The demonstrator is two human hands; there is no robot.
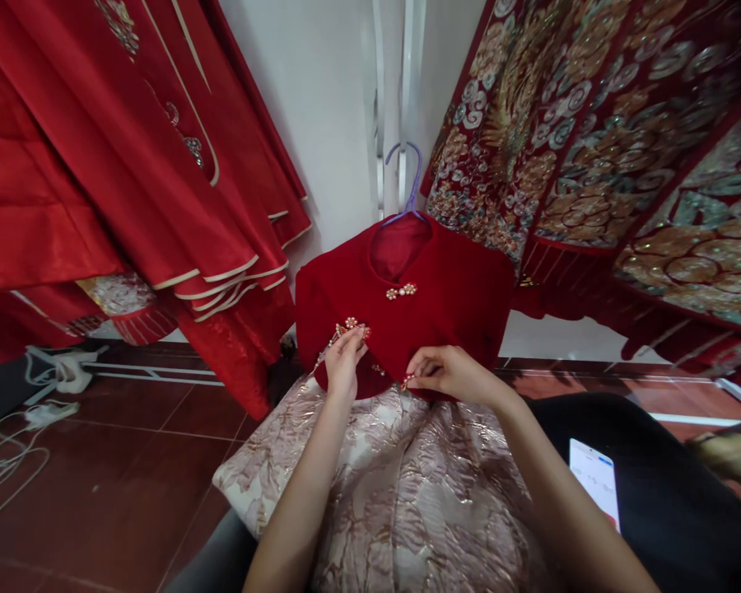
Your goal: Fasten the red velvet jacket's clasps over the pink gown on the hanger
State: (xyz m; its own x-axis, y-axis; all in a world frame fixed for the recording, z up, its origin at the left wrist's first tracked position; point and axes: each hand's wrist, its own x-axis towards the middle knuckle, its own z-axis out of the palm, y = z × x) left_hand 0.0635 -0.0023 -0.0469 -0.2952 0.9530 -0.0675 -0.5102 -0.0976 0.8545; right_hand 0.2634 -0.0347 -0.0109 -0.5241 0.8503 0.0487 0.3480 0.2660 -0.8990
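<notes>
Your right hand has its thumb and fingertips drawn together, with almost no gap, on a small gold clasp at the near edge of the front flap. Your left hand is closed too, thumb against fingers, at the beaded trim on the left side of the front; whether it also has a fold of cloth, you cannot tell from here. Between your hands, a smaller ornament shows near the bottom edge.

All of these sit on the red velvet top, which lies front up before you, across the far end of the brocade cloth. Its neck fastening lies across the neckline, seemingly done up, and a purple hanger rises from the collar on the far side.

The step in hand looks like handling the ornaments along the open front edge, one hand at each side. The next move seems to call for a light, precise pinch on the right and a steady left, so that the flap does not ruck up and the beads do not snag.

Further out, red satin garments hang on the left, embroidered garments on the right, and a phone lies near, to the right of your right forearm.
</notes>
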